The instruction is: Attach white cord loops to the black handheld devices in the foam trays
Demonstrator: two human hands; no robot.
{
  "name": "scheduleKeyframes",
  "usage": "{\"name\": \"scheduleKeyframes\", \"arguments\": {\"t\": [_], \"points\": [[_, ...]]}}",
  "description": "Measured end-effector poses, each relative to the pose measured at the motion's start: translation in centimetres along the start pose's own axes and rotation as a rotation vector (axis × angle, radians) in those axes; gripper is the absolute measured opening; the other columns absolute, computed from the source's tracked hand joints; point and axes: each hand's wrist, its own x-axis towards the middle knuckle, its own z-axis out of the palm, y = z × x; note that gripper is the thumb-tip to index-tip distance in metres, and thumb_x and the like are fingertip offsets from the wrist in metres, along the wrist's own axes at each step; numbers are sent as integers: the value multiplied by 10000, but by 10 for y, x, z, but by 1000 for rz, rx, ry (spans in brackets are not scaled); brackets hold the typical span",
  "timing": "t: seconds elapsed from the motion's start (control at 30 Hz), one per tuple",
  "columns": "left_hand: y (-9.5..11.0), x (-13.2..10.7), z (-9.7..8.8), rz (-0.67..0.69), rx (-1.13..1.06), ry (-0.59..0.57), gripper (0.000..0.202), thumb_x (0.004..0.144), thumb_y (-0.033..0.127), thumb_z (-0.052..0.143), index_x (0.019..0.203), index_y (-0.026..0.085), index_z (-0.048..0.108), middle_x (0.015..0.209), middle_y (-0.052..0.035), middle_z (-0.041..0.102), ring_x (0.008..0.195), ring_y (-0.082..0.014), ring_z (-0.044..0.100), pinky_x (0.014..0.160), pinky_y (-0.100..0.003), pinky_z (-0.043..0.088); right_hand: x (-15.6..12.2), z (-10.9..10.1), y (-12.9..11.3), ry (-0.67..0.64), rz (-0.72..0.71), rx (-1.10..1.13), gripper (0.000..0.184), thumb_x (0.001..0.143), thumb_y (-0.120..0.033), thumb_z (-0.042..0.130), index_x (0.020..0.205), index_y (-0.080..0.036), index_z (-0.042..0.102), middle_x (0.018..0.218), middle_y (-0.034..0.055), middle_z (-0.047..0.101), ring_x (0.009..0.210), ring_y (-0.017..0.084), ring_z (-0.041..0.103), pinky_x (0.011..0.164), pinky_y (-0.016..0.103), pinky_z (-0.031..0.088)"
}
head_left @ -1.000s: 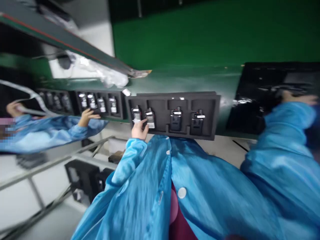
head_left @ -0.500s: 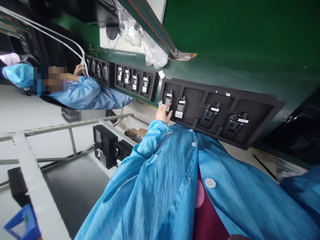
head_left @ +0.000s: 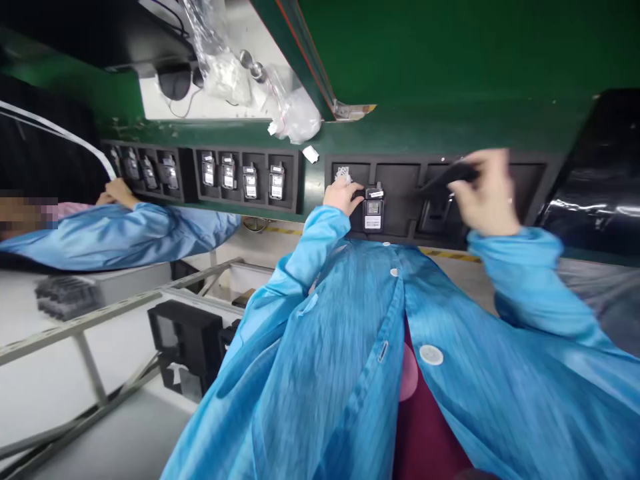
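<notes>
My left hand is at the left end of a black foam tray, its fingers on a white lattice-like piece. Its thumb reaches toward a walkie-talkie lying screen up in the tray. Whatever lies under this hand is hidden. Above the tray's right part, my right hand, smeared by motion, grips a dark walkie-talkie that is tilted and blurred. Below it another black walkie-talkie rests in a slot, partly shaded.
Left of my tray, a second foam tray holds several walkie-talkies. A small white block and plastic bags are on the green bench. A co-worker's hands are further left. A glossy black item stands at right.
My right hand has come into view and has a walkie-talkie lifted from the tray's right part. The view has turned, levelling the tray. My left hand stays at the tray's left end.
</notes>
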Motion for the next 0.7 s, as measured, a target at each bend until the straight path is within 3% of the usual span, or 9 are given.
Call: {"name": "scheduleKeyframes", "arguments": {"t": [0.1, 0.2, 0.5, 0.7], "points": [[-2, 7, -2, 75, -31, -25, 342, 883, 395, 619, 1209, 305, 668, 1199, -84, 575, 1133, -265, 565, 971, -388, 438, -8, 79, -29, -196, -88, 53, 350, 824, -230, 590, 1169, -203, 539, 1146, 85, 624, 1045, 261, 606, 923, 443, 493], [-2, 9, -2, 134, -68, -9, 351, 874, 404, 629, 1209, 307, 669, 1207, -84, 572, 1121, -269, 567, 962, -395, 436, -11, 123, -36, -277, -114, 51, 384, 793, -194, 571, 1174, -224, 533, 1161, 56, 638, 1070, 269, 607, 946, 434, 481], [1, 10, -4, 175, -91, -4, 300, 877, 330, 630, 1168, 287, 687, 1185, -91, 587, 1114, -281, 573, 947, -414, 442, 0, 143, -29, -348, -8, -197, 400, 786, -236, 564, 1185, -249, 551, 1164, 54, 643, 1058, 305, 592, 952, 489, 449], [1, 12, 0, 166, -140, 8, 302, 871, 306, 635, 1166, 276, 692, 1208, -95, 574, 1136, -287, 565, 979, -427, 417, -2, 149, -24, -274, -20, -126, 412, 753, -241, 578, 1164, -220, 597, 1101, 87, 599, 980, 260, 568, 921, 441, 477]]}}
